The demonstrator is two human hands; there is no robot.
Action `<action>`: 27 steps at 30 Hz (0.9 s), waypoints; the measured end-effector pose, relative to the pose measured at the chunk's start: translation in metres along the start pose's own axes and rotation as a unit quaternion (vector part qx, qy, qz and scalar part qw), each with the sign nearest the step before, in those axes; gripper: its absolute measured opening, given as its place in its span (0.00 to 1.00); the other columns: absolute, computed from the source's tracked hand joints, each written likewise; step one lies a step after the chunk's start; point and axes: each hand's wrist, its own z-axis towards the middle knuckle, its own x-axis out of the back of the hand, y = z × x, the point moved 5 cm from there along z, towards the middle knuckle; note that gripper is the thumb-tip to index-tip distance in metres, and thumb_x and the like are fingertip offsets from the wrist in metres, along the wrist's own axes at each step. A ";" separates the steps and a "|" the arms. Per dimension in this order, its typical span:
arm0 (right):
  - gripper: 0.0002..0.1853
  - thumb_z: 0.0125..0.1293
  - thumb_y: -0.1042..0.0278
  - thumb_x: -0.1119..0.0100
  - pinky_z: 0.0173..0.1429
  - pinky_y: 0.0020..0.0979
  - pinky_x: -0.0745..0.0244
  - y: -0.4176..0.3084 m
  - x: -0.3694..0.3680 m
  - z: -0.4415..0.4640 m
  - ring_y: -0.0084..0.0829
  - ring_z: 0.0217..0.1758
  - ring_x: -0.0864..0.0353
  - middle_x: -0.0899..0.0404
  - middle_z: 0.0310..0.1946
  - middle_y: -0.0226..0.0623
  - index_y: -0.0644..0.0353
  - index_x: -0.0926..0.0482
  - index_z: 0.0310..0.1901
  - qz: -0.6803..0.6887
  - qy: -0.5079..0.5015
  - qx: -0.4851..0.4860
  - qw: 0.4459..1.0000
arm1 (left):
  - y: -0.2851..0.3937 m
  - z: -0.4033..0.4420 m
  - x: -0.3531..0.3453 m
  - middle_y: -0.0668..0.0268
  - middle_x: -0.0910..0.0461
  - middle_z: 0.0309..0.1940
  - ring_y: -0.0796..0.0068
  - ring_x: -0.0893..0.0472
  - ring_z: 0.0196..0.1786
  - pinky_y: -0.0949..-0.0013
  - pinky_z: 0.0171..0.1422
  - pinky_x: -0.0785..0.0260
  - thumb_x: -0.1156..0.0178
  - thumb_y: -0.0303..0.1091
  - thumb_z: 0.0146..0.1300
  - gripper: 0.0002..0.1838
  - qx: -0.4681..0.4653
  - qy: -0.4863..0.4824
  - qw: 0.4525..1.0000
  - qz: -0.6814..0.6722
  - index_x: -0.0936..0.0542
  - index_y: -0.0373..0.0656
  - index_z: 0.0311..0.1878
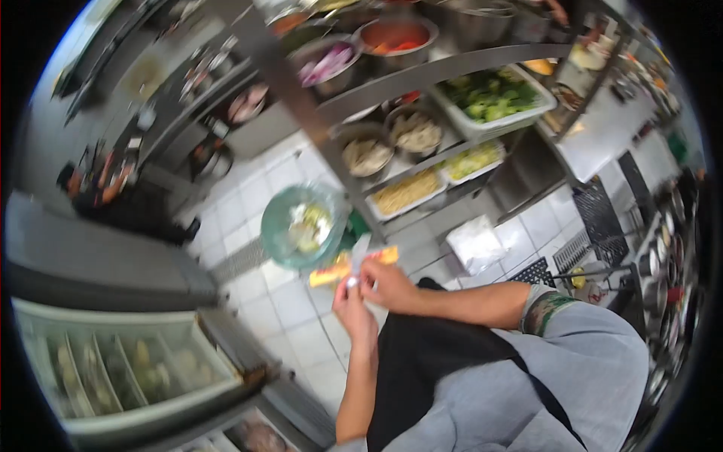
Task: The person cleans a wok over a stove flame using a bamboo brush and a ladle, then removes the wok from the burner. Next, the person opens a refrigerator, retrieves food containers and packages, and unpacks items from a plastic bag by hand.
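Observation:
Both my hands are together at the centre of the view, fingers pinched around a narrow yellow packet [329, 276] with reddish marks. A pale, filmy piece stands up from its middle. My left hand [352, 307] grips from below, close to a small whitish bit between the fingertips. My right hand [388, 288] is closed at the packet's right part; blur hides the exact grip. Just beyond them a round bin [273, 232] with a translucent greenish liner stands on the floor, holding white and yellow-green scraps [309, 226].
A metal shelf rack [452, 69] carries bowls and trays of cut vegetables, including a tray of green leaves [493, 98]. An opened drawer [151, 369] with dividers is at lower left. A white bag [476, 245] lies on the tiled floor. Another person [113, 200] stands at far left.

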 end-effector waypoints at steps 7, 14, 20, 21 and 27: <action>0.10 0.58 0.74 0.37 0.31 0.33 0.25 0.002 -0.003 0.012 0.32 0.26 0.18 0.23 0.22 0.38 0.62 0.31 0.35 0.107 -0.018 -0.037 0.993 | 0.005 -0.002 0.014 0.68 0.20 0.36 0.83 0.24 0.39 0.77 0.46 0.31 0.40 0.30 0.69 0.08 -0.044 0.016 0.998 0.048 0.20 0.34 0.45; 0.06 0.59 0.76 0.36 0.35 0.24 0.24 0.010 -0.004 0.013 0.18 0.28 0.20 0.21 0.25 0.30 0.64 0.25 0.33 0.138 -0.123 -0.106 0.977 | 0.013 -0.010 0.029 0.73 0.31 0.36 0.83 0.31 0.36 0.76 0.42 0.37 0.39 0.32 0.69 0.08 -0.027 -0.072 0.979 0.188 0.18 0.36 0.43; 0.08 0.60 0.74 0.37 0.38 0.27 0.22 0.022 -0.007 0.001 0.22 0.32 0.18 0.19 0.28 0.33 0.64 0.25 0.39 0.154 -0.146 -0.136 0.968 | 0.006 -0.022 0.033 0.70 0.25 0.40 0.81 0.27 0.41 0.74 0.46 0.34 0.41 0.34 0.69 0.11 0.002 -0.090 0.959 0.269 0.17 0.36 0.45; 0.09 0.61 0.75 0.37 0.38 0.25 0.23 0.013 -0.002 -0.002 0.21 0.33 0.19 0.20 0.29 0.33 0.64 0.27 0.40 0.114 -0.162 -0.123 0.973 | 0.006 -0.024 0.033 0.69 0.25 0.37 0.80 0.28 0.38 0.74 0.43 0.35 0.40 0.33 0.68 0.10 -0.023 -0.089 0.958 0.273 0.17 0.36 0.45; 0.13 0.61 0.75 0.35 0.35 0.27 0.25 0.027 -0.007 -0.007 0.21 0.31 0.21 0.22 0.28 0.32 0.62 0.34 0.38 0.098 -0.195 -0.128 0.967 | 0.012 -0.037 0.034 0.69 0.19 0.30 0.79 0.22 0.31 0.75 0.38 0.31 0.38 0.30 0.66 0.09 -0.058 -0.031 0.961 0.268 0.17 0.33 0.42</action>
